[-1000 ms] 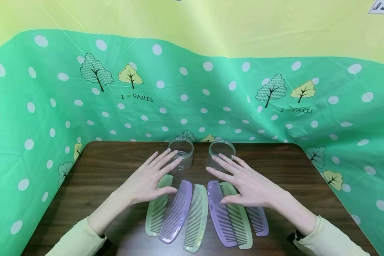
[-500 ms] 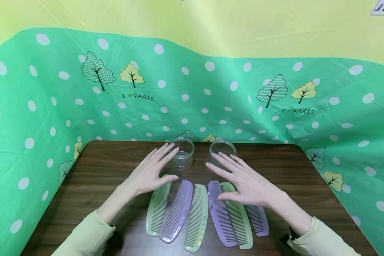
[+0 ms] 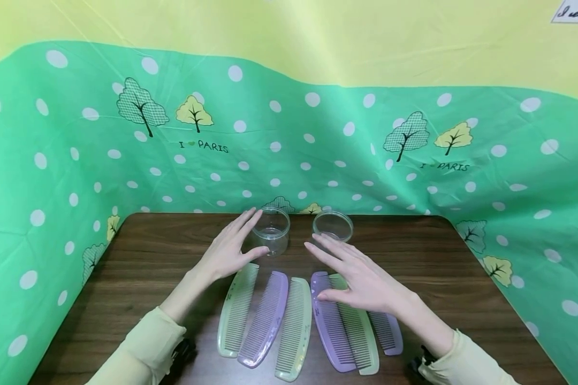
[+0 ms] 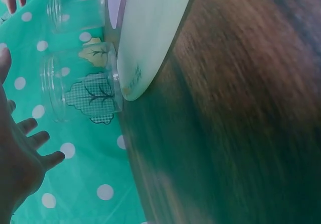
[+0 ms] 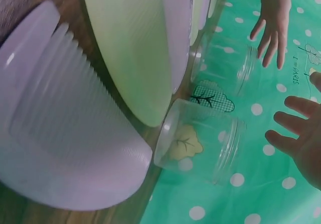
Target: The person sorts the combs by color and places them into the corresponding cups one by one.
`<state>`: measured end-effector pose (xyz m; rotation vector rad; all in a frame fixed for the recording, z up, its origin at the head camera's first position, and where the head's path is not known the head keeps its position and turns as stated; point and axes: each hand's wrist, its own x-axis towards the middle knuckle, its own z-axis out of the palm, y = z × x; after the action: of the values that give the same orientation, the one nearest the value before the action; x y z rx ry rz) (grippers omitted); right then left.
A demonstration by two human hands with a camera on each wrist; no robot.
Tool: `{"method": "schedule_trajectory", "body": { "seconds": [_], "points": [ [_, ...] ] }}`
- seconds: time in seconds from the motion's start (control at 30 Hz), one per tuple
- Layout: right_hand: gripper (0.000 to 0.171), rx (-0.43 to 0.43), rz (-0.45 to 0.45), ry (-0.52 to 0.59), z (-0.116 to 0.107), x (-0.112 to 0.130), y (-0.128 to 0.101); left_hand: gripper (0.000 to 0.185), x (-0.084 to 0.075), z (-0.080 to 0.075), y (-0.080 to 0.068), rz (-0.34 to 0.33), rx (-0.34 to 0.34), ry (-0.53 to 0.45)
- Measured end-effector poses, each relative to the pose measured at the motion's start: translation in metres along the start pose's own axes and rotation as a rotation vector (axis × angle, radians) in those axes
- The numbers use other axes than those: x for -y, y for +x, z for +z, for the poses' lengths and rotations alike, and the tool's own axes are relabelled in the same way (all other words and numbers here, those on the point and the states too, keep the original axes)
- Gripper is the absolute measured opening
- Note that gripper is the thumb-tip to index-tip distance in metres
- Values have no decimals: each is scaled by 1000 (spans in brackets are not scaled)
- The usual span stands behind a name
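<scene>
On the dark wood-grained table (image 3: 149, 256), combs (image 3: 295, 329) lie before dotted green cloth (image 3: 289, 128).

2 clear jars (image 3: 278, 240) upright, 3 green combs (image 3: 294, 331), 3 purple combs (image 3: 266, 321) before them

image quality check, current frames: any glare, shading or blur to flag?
Head: mostly crisp, pale sheen on the tabletop near the bottom edge, bright patch on the yellow part of the cloth. Left wrist: hazy, wood grain smeared, greenish cast on the tabletop, probably reflected cloth; left hand looks dark. Right wrist: nearest purple comb soft, small highlight on its spine; right hand shaded.
</scene>
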<state>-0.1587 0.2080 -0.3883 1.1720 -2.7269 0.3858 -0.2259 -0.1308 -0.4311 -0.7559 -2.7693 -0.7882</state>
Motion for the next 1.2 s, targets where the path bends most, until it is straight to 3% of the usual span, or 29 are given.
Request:
{"method": "schedule_trajectory", "body": {
  "seconds": [0.27, 0.53, 0.87, 1.2],
  "points": [
    [94, -6, 69, 83, 5, 11, 3, 90, 6, 7, 6, -72, -13, -105],
    [92, 3, 171, 120, 13, 20, 9, 96, 13, 14, 14, -187, 4, -285],
    [93, 46, 291, 231, 24, 28, 17, 104, 21, 27, 25, -266, 20, -488],
    [90, 20, 432, 366, 35, 36, 27, 112, 22, 35, 34, -294, 55, -527]
  ]
}}
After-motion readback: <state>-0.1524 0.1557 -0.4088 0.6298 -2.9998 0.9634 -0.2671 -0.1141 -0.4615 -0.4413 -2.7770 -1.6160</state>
